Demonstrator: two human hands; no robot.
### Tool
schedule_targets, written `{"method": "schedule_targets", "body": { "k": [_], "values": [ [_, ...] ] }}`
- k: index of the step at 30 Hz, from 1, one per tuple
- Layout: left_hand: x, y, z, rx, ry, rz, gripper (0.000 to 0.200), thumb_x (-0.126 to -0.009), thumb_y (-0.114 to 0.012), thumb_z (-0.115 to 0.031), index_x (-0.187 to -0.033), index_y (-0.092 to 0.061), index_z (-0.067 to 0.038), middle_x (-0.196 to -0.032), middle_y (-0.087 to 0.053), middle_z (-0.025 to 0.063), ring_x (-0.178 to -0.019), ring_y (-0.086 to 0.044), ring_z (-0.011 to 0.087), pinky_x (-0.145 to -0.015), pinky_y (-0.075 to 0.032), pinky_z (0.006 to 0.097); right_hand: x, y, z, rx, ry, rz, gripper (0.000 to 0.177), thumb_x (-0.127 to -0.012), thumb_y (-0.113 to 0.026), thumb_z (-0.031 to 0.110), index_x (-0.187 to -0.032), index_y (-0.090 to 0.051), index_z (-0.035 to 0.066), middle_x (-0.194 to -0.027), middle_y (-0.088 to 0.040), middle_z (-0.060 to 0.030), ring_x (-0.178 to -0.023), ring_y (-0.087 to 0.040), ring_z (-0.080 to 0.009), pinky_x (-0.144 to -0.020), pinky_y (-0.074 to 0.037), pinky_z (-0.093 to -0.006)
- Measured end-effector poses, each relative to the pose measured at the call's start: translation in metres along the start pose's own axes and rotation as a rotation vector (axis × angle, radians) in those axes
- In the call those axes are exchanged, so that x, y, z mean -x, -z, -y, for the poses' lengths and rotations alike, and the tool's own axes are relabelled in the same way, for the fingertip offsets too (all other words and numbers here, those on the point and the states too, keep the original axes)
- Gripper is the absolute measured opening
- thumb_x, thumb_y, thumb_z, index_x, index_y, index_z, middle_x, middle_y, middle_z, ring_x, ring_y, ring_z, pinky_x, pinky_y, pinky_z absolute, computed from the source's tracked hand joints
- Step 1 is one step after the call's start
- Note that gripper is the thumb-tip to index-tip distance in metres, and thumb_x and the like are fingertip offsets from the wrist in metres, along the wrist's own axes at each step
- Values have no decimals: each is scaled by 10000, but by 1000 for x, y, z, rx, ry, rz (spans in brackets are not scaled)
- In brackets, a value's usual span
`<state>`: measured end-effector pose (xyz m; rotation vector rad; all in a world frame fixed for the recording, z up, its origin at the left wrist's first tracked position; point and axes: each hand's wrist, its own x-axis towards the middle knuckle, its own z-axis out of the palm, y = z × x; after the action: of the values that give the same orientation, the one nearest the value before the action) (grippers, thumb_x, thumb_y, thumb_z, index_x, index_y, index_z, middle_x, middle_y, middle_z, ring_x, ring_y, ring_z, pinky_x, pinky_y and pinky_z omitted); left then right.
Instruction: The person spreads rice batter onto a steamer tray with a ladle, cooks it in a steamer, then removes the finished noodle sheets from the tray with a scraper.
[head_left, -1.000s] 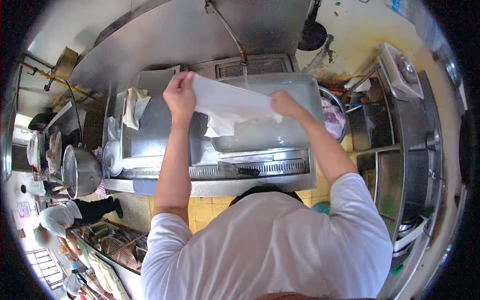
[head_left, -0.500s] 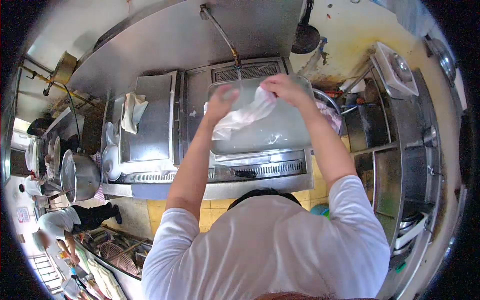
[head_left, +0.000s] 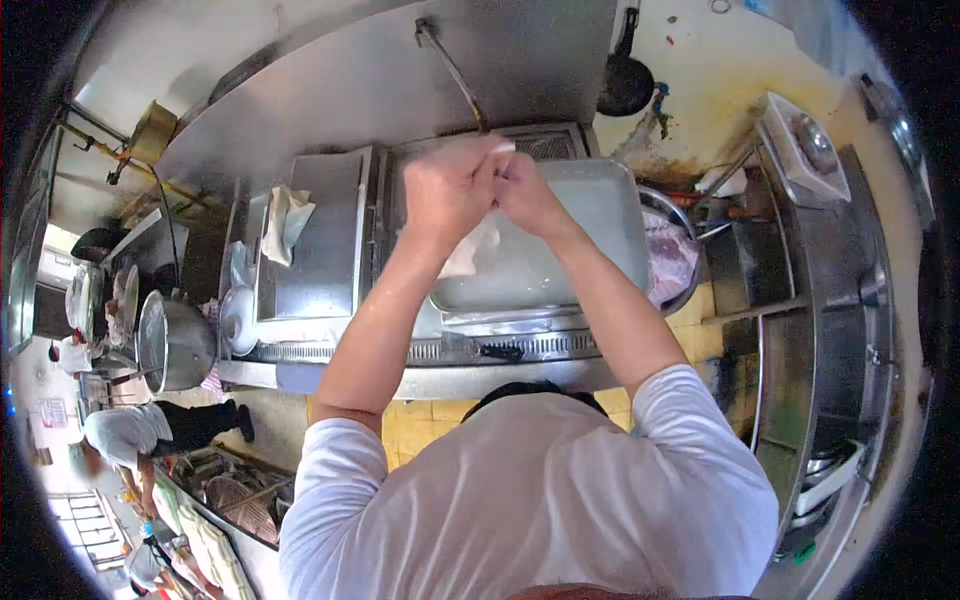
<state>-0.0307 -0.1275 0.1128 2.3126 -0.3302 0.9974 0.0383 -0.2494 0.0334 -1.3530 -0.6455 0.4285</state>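
Observation:
My left hand [head_left: 438,195] and my right hand [head_left: 527,195] are raised close together above a large metal tray [head_left: 638,215] of cloudy water. Both are closed around a limp, wet-looking white cloth [head_left: 474,250]. Most of the cloth is hidden by my hands, with a loose part hanging below them over the tray's left side. A bit of white also shows at the top, between my fingers. Motion blurs my left fingers.
A metal tap pipe [head_left: 450,70] comes down from the back wall. To the left, another pale cloth [head_left: 287,225] lies on a steel lid [head_left: 318,275]. A bowl of pinkish meat [head_left: 670,255] stands right of the tray. A co-worker [head_left: 125,435] bends over at far left.
My hands have come together and risen slightly. The cloth, stretched between them before, is now bunched in both fists. My left hand has gone from loose and blurred to closed.

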Motion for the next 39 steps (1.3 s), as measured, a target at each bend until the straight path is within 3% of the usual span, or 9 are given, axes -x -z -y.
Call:
{"method": "schedule_targets", "body": {
  "k": [8, 12, 17, 19, 22, 27, 31, 34, 39],
  "values": [
    [-24, 90, 0, 0, 35, -497, 108, -919, -703, -131, -940, -758, -41, -813, -735, 145, -656, -688, 275, -606, -535, 334, 41, 59, -62, 552, -87, -43, 223, -853, -580, 60, -1001, -722, -28, -942, -740, -167, -872, -688, -223, -795, -530, -376],
    [50, 4, 97, -90, 368, -125, 237, -924, -716, -279, -933, -757, -45, -790, -708, 207, -654, -686, 335, -611, -527, 397, 45, 131, -123, 942, -323, 13, 303, -854, -543, 1, -1108, -709, -11, -978, -748, -109, -908, -681, -175, -785, -522, -334],
    [73, -78, 80, 83, 317, 175, 188, -924, -707, -256, -995, -763, -91, -926, -723, 199, -836, -713, 388, -706, -563, 417, 1, 44, -70, 401, 47, -163, 385, -832, -625, 70, -1196, -648, -53, -1073, -733, -173, -1020, -688, -268, -913, -530, -387],
    [59, -66, 84, 125, 309, 115, 187, -933, -701, -248, -1000, -762, -85, -902, -721, 205, -804, -712, 383, -702, -560, 409, -3, 25, -53, 527, -314, -17, 394, -811, -649, 103, -1174, -662, -51, -1086, -726, -209, -1033, -689, -327, -946, -525, -417],
    [25, -8, 105, 105, 509, -162, 188, -959, -682, -233, -994, -753, -62, -808, -705, 220, -698, -695, 367, -657, -544, 386, 22, 85, -172, 910, -191, -67, 377, -801, -640, 103, -1157, -678, -18, -1096, -717, -233, -1023, -690, -351, -913, -529, -434],
    [71, -14, 151, -43, 446, -157, 211, -960, -686, -250, -954, -743, -47, -741, -677, 218, -640, -674, 352, -599, -524, 378, 30, 131, -114, 1219, -430, 98, 337, -813, -617, 97, -1134, -694, 28, -1065, -726, -197, -997, -703, -299, -878, -538, -426],
    [71, -52, 90, 138, 232, -40, 171, -935, -708, -225, -932, -745, -58, -750, -673, 218, -637, -675, 352, -582, -525, 409, -8, 30, -57, 494, 139, -79, 299, -800, -611, 71, -1080, -695, 11, -1082, -698, -244, -1015, -679, -373, -864, -531, -421],
    [67, -44, 105, 163, 164, -48, 129, -920, -710, -194, -951, -756, -77, -816, -707, 199, -689, -697, 323, -629, -545, 395, 6, 30, -78, 458, -188, 166, 320, -796, -612, 92, -1096, -698, 18, -1095, -695, -245, -1012, -676, -387, -874, -530, -435],
    [83, 9, 129, -155, 504, -14, 274, -975, -660, -261, -826, -699, -34, -723, -662, 187, -619, -658, 322, -589, -518, 401, 80, 151, -167, 1075, -235, -167, 200, -779, -557, 47, -920, -694, 5, -919, -692, -227, -856, -646, -430, -850, -517, -506]
  ]
}}
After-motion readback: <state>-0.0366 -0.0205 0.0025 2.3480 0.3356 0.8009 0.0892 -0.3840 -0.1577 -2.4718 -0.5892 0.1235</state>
